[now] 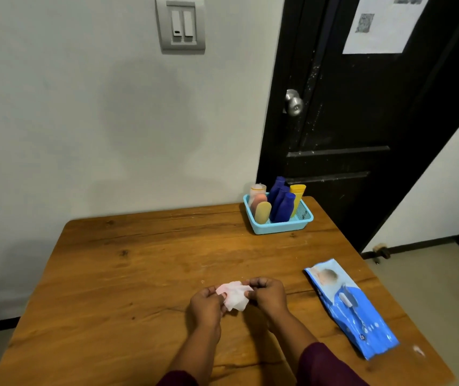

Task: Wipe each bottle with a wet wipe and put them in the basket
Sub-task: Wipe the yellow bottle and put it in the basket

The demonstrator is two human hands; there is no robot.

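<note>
Both hands, left [206, 305] and right [268, 295], pinch wipe [235, 298] (crumpled).

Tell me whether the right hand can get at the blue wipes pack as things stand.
Probably yes: only bare table separates the right hand from the pack, though that hand is busy pinching the wet wipe.

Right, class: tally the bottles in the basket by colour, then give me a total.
Blue bottles: 3
Yellow bottles: 2
Pink bottle: 1
Pale clear bottle: 1
Total: 7, all in the basket
</note>
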